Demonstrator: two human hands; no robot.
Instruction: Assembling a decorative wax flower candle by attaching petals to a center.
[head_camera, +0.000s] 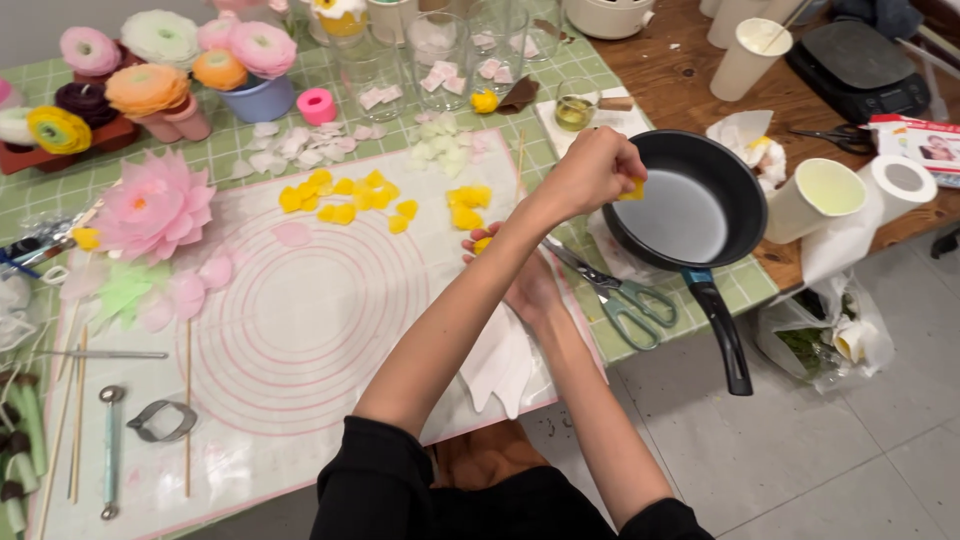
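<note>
Crossing your arms over the white mat (300, 330), your right hand (520, 275) lies open, a yellow petal (483, 244) at its fingertips; your left hand (590, 170) pinches another yellow piece (632, 190) at the black pan's (720, 165) nine o'clock rim.

Yellow petal piece (632, 190): small, soft, bright yellow, pinched at the rim of a black frying pan (690, 195), above its pale grey inside. Second yellow petal piece (482, 244): similar, lying on the white silicone mat (300, 330), partly hidden.
</note>
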